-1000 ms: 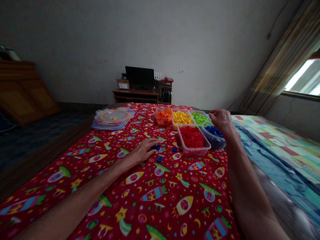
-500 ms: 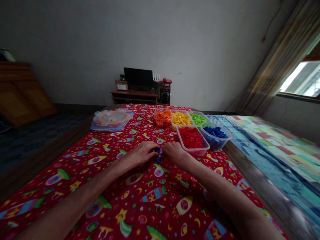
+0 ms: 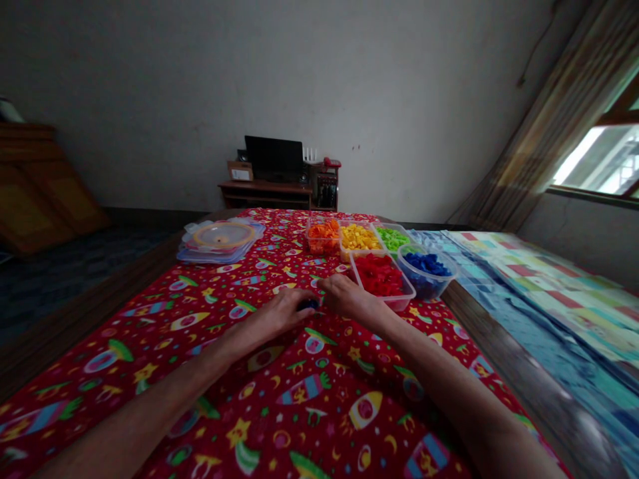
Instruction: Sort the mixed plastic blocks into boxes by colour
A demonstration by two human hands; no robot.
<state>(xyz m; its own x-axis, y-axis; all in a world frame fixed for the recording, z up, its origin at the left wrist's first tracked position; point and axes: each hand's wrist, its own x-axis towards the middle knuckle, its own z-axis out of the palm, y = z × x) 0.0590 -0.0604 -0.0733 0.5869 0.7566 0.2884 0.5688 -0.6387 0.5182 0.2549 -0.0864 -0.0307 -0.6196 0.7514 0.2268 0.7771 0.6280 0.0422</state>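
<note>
Dark blue plastic pieces (image 3: pixel 308 304) sit in the fingers of my left hand (image 3: pixel 287 307), just above the red patterned tablecloth (image 3: pixel 309 386). The exact shape of the pieces is too small and dark to make out. My right hand (image 3: pixel 340 293) is close by on the right, its fingers curled downward and pinched together; what they hold, if anything, is hidden. Beside the right hand stands a clear tub (image 3: pixel 397 305) of red pieces (image 3: pixel 378 274). Behind it to the right, a round tub (image 3: pixel 429 289) contains blue pieces (image 3: pixel 426 263).
Farther back stand tubs of orange pieces (image 3: pixel 324 233), yellow pieces (image 3: pixel 358 236) and green pieces (image 3: pixel 391 238). Stacked lids (image 3: pixel 222 239) lie at the far left of the table. A bed (image 3: pixel 529 286) adjoins the table's right edge. A monitor (image 3: pixel 274 158) stands beyond.
The blue piece that hung lower between my hands no longer shows separately; the blue is now gathered at my left fingers. My right hand has shifted slightly away and up. The view has turned slightly.
</note>
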